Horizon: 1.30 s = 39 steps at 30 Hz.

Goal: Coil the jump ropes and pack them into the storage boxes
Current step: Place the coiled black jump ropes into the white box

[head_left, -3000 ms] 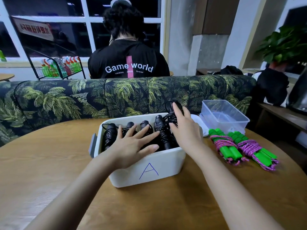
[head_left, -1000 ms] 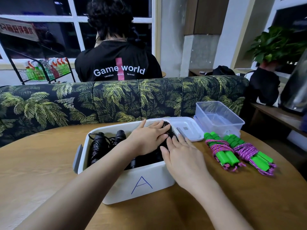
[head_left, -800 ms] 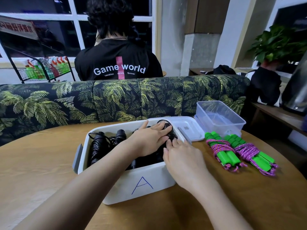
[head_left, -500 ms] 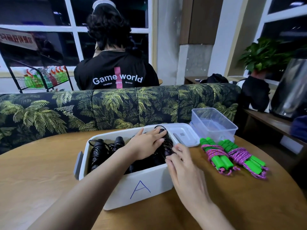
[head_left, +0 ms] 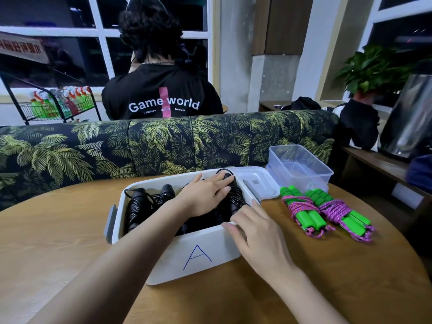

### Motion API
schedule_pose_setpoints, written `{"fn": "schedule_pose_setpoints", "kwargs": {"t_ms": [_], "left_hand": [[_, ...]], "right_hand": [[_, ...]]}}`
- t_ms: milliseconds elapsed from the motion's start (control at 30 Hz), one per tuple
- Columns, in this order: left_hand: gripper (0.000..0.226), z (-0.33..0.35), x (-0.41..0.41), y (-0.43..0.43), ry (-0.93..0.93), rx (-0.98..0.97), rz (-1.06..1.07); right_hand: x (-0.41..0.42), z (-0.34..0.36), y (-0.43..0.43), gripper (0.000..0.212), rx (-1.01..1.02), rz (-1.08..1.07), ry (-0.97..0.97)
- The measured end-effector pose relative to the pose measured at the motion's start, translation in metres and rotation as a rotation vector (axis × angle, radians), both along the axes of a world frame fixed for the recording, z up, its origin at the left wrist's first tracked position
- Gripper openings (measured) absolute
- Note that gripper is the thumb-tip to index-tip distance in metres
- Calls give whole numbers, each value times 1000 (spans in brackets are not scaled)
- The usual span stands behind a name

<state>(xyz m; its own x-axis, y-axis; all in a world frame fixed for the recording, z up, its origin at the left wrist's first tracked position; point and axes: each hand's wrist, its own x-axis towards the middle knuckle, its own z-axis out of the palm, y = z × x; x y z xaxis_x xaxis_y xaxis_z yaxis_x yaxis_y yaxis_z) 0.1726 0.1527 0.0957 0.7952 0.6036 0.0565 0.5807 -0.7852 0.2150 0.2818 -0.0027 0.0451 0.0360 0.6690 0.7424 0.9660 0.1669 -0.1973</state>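
Head view: the left hand (head_left: pixel 205 197) lies flat with fingers spread, pressing down on the coiled black ropes (head_left: pixel 235 198) inside the white box (head_left: pixel 210 239). The right hand (head_left: pixel 254 232), fingers loosely straight and gripping nothing, rests on the box's near corner. To the right of that hand, two coiled green-handled ropes (head_left: pixel 313 218) lie on the tabletop (head_left: pixel 58 242), with the lid (head_left: pixel 254 183) and a clear box (head_left: pixel 306 181) further off. When the pressing hand lifts, the springy black coils may rise above the rim or a loop may catch the fingers, so the lid might not seat.
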Motion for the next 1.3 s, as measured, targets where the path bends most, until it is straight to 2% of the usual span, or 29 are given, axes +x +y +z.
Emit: {"fn": "schedule_pose_setpoints", "kwargs": {"t_ms": [100, 167, 233, 333, 400, 467, 533, 600, 733, 833, 867, 933, 1033, 1133, 1167, 1233, 1300], "left_hand": [[49, -2, 0, 1, -9, 12, 1], [48, -4, 1, 3, -24, 22, 8], [48, -4, 1, 5, -41, 5, 8], [44, 5, -3, 11, -201, -20, -23], [41, 20, -15, 20, -283, 79, 97], [47, 26, -40, 38, -136, 160, 323], [55, 24, -68, 53, 76, 65, 487], [59, 19, -86, 52, 127, -50, 531], [61, 28, -96, 24, 196, -7, 559], [58, 47, -101, -6, 314, 57, 589], [55, 51, -103, -16, 333, 66, 585], [50, 56, -105, -38, 350, 52, 554], [56, 61, -104, -64, 330, -3, 577], [56, 64, -93, -66, 228, 325, 610], [57, 60, -87, -60, 135, 344, 600], [65, 45, -75, -42, 49, 236, 504], [69, 23, -64, -25, 103, 170, 415]], "right_hand": [[3, 3, 6, 49, -30, 80, 67], [-4, -4, 2, 42, -40, -1, 70], [-16, -13, 0, 46, -67, -93, 33], [-22, -16, 1, 52, -94, -130, 5], [-18, -14, 4, 53, -88, -131, -20], [-15, -11, 4, 52, -121, -112, -34], [-11, -11, 5, 52, -151, -94, -23], [-6, -3, 9, 57, -233, -50, 23], [21, 18, 23, 67, -474, 51, 89], [44, 33, 34, 35, -509, 44, 181], [51, 35, 37, 34, -513, 36, 222], [60, 38, 45, 41, -492, 7, 287], [53, 48, 58, 54, -506, -32, 302], [27, 63, 69, 51, -617, 0, 263], [18, 66, 72, 55, -658, 6, 211], [1, 68, 79, 67, -717, -18, 89], [-8, 62, 85, 73, -757, -55, -9]]}}
